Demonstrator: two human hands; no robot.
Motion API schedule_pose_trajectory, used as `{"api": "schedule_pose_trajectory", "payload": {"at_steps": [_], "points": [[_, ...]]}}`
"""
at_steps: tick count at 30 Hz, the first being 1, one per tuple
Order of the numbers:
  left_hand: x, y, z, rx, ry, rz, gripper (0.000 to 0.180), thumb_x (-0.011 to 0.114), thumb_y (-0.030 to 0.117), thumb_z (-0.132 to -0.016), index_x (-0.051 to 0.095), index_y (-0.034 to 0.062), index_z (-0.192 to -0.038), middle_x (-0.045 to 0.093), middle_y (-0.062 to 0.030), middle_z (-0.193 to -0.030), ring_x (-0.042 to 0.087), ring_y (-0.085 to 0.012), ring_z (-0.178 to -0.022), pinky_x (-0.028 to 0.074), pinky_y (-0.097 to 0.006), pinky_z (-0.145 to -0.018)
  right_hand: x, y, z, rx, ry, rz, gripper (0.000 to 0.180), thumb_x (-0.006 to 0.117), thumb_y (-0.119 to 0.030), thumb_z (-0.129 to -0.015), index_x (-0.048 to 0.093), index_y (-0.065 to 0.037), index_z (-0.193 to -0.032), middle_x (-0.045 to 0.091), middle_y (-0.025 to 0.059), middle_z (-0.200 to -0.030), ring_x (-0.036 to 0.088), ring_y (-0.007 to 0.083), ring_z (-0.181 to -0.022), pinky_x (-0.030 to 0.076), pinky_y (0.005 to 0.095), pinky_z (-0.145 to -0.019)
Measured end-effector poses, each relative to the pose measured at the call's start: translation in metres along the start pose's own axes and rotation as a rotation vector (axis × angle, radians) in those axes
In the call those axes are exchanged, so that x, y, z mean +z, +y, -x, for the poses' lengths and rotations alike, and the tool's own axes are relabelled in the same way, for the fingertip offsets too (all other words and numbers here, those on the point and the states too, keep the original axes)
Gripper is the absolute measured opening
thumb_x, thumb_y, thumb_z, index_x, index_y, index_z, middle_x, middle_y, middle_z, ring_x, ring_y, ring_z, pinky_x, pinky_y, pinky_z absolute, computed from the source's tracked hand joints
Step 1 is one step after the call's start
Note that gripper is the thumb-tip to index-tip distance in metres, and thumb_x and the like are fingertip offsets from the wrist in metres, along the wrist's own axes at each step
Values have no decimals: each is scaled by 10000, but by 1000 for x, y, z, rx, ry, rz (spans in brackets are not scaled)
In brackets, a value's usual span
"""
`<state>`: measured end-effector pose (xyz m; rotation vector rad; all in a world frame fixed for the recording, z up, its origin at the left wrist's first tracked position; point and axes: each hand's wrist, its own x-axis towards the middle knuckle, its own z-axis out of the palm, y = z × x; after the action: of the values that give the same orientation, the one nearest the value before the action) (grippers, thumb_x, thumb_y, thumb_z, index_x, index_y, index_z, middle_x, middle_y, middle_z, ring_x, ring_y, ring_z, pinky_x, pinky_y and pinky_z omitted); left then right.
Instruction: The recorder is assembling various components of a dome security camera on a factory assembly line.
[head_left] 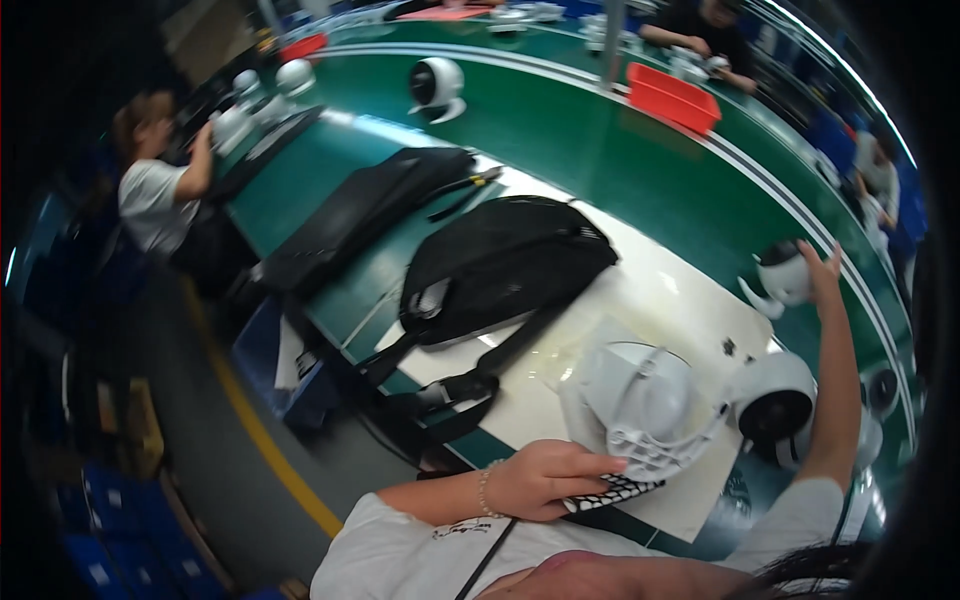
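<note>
My left hand [555,478] is closed at the near edge of a white plastic part with a ribbed lattice [655,458]. A black-and-white mesh-patterned piece [615,492] shows right under the fingers; whether it belongs to that part I cannot tell. Behind the lattice is a pale grey-white rounded shell [640,390], partly over a clear plastic bag. My right arm reaches far out over the green belt. The right hand [825,275], fingers spread, touches the right side of a white rounded unit with a black face [785,273], upright on a curved base. Nearer stands a second such unit [780,395].
A black backpack [500,265] and a black bag [365,215] lie on the table to the left. Another white unit [436,85] stands on the green belt [540,125]. A red bin [672,98] sits beyond it. Other people work at the left and far side.
</note>
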<state>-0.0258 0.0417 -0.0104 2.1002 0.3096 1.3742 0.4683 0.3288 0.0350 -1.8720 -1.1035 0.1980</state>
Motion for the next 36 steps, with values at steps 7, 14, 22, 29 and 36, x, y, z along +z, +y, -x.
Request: {"api": "schedule_pose_trajectory", "payload": {"at_steps": [7,14,22,29,36], "points": [[3,0,1,11,34,-50,383,569,-56,-534,563,8,-911,482,-134,-1203,577,-255,-765,463,-311,-620,9,-31,29,-93,113,167,1001,706,-471,-567,188,-128,-1351,238,220,-1333,353,350,-1166,361,419,-912],[1,-1,3,-24,-10,-188,240,654,3,-612,621,26,-849,523,-116,-1107,610,-223,-762,486,-306,-645,-17,-86,86,-60,-163,-202,986,721,-369,-590,141,-117,-1347,269,217,-1281,387,323,-1115,342,425,-911],[10,-2,7,-49,74,-150,333,631,-34,-529,619,23,-857,515,-123,-1143,606,-200,-739,492,-287,-632,-12,-132,164,-97,-727,-257,983,682,-177,-611,52,-160,-1365,252,185,-1318,420,277,-1112,366,390,-890],[11,-4,8,-21,61,-143,347,627,-35,-526,613,22,-869,507,-125,-1150,607,-204,-735,491,-286,-626,-18,-153,204,-572,-709,138,958,706,-216,-621,94,-179,-1357,41,131,-1401,310,326,-1221,330,417,-961],[11,-5,11,-29,74,-166,324,640,-17,-557,614,20,-877,494,-131,-1160,609,-206,-726,492,-286,-604,-63,-150,286,-582,-435,-508,616,663,9,-678,329,-103,-1184,499,40,-939,487,89,-773,398,212,-692]]}}
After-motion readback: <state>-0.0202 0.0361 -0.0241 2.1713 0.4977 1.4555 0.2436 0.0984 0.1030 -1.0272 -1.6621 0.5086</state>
